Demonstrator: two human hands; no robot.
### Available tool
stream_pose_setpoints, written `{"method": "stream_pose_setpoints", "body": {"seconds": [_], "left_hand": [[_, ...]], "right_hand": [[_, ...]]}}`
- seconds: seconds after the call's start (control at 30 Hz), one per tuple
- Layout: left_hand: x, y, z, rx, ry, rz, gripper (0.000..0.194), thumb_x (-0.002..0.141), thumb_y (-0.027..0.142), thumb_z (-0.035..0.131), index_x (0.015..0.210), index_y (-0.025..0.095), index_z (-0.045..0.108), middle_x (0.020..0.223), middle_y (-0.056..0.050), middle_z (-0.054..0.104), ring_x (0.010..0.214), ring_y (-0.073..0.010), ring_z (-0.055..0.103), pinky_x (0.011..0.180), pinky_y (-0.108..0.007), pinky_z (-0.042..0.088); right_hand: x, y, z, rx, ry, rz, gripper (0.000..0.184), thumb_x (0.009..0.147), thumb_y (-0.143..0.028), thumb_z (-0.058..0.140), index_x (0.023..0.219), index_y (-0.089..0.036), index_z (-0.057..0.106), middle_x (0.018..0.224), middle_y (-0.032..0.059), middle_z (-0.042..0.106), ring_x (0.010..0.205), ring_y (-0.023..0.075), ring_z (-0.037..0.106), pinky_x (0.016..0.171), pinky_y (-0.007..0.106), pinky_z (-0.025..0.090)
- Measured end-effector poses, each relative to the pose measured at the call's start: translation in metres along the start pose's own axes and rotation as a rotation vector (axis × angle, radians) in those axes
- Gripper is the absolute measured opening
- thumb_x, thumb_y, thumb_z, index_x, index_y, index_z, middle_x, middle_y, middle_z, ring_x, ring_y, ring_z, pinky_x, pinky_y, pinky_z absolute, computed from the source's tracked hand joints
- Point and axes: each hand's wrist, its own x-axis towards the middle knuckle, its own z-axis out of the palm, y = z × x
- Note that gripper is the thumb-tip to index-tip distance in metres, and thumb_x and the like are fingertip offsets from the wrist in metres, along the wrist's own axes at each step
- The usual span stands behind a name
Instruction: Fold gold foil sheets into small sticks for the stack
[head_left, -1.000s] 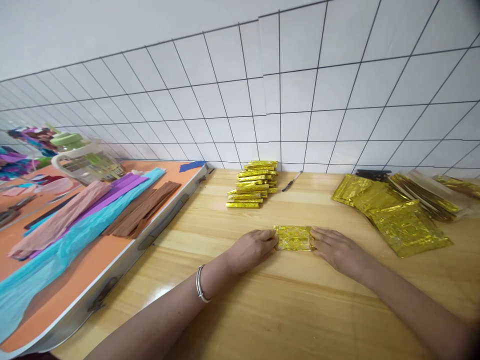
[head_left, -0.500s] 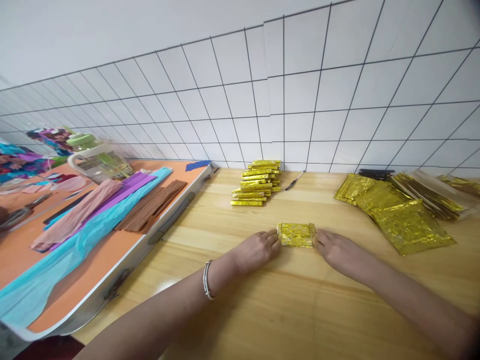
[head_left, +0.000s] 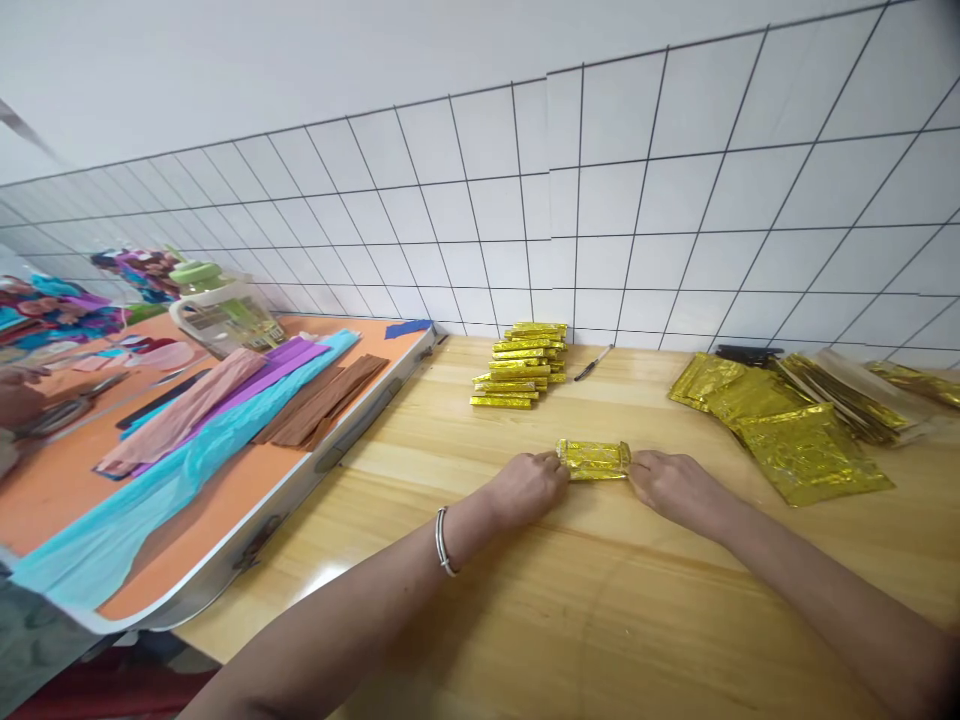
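Observation:
A gold foil sheet [head_left: 594, 460], partly rolled into a narrow rectangle, lies on the wooden table [head_left: 600, 620] in front of me. My left hand [head_left: 531, 487] pinches its left end, the fingers curled. At the opposite end my right hand [head_left: 670, 484] grips the foil in the same way. Behind my left hand sits a stack of narrow folded gold foil strips [head_left: 521, 365]. To the right of my right hand, flat gold foil sheets [head_left: 814, 450] lie in an overlapping pile.
A pen [head_left: 593, 363] lies near the tiled wall [head_left: 622, 200]. On the left an orange folding table [head_left: 187, 520] bears turquoise cloth [head_left: 225, 420], brown cloth [head_left: 322, 400], scissors [head_left: 71, 408] and a green-lidded jug [head_left: 225, 310]. Another person's hand [head_left: 19, 395] shows at the far left.
The foil between my hands has become narrower from front to back, its near edge turned up. My fingers are more curled. At the far left another person's hand has come further into view.

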Motion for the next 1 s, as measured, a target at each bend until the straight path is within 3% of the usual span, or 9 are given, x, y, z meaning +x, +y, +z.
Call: {"method": "stream_pose_setpoints", "body": {"seconds": [0.17, 0.4, 0.6, 0.8, 0.9, 1.0], "left_hand": [[-0.001, 0.004, -0.001, 0.002, 0.021, 0.009, 0.012, 0.089, 0.014, 0.038, 0.088, 0.014, 0.051, 0.084, -0.008, 0.058, 0.078, -0.0183, 0.056, 0.065, -0.027, 0.047], [-0.004, 0.006, 0.007, -0.041, 0.11, -0.106, 0.012, 0.09, 0.018, 0.039, 0.089, 0.017, 0.051, 0.085, -0.005, 0.057, 0.078, -0.0172, 0.056, 0.067, -0.027, 0.047], [-0.007, 0.004, 0.012, -0.076, 0.157, -0.125, 0.013, 0.089, 0.016, 0.04, 0.092, 0.017, 0.053, 0.087, -0.006, 0.059, 0.081, -0.0166, 0.058, 0.068, -0.026, 0.048], [-0.01, -0.004, 0.018, -0.165, 0.258, -0.1, 0.019, 0.09, 0.021, 0.04, 0.1, 0.021, 0.057, 0.093, -0.006, 0.063, 0.083, -0.015, 0.061, 0.072, -0.025, 0.048], [-0.012, -0.01, 0.022, -0.23, 0.292, -0.065, 0.021, 0.09, 0.022, 0.041, 0.103, 0.024, 0.058, 0.104, -0.004, 0.063, 0.09, -0.0151, 0.061, 0.075, -0.024, 0.048], [-0.013, -0.014, 0.027, -0.308, 0.311, -0.062, 0.02, 0.09, 0.024, 0.043, 0.101, 0.025, 0.059, 0.112, -0.002, 0.062, 0.095, -0.0155, 0.06, 0.079, -0.026, 0.048]], "right_hand": [[-0.004, 0.002, 0.005, 0.031, 0.052, 0.027, 0.02, 0.088, -0.018, 0.042, 0.083, -0.017, 0.062, 0.085, 0.0073, 0.063, 0.078, 0.0184, 0.06, 0.06, 0.029, 0.046], [-0.019, 0.0, 0.025, 0.09, 0.183, 0.07, 0.029, 0.088, -0.03, 0.047, 0.112, -0.017, 0.056, 0.11, 0.0115, 0.06, 0.098, 0.0231, 0.058, 0.081, 0.036, 0.049], [-0.023, 0.001, 0.026, 0.123, 0.293, 0.037, 0.02, 0.088, -0.016, 0.044, 0.1, -0.019, 0.06, 0.108, 0.0088, 0.062, 0.1, 0.0199, 0.058, 0.086, 0.033, 0.048], [-0.021, -0.003, 0.013, 0.133, 0.219, 0.044, 0.023, 0.087, -0.009, 0.041, 0.088, -0.02, 0.062, 0.104, 0.0077, 0.062, 0.092, 0.0174, 0.06, 0.077, 0.029, 0.051], [-0.021, -0.004, 0.014, 0.127, 0.189, 0.074, 0.023, 0.086, -0.01, 0.042, 0.091, -0.02, 0.061, 0.105, 0.0076, 0.061, 0.088, 0.0172, 0.06, 0.073, 0.029, 0.052], [-0.024, -0.005, 0.02, 0.133, 0.189, 0.088, 0.024, 0.086, -0.009, 0.043, 0.098, -0.021, 0.06, 0.114, 0.008, 0.058, 0.096, 0.0184, 0.058, 0.078, 0.031, 0.052]]}}
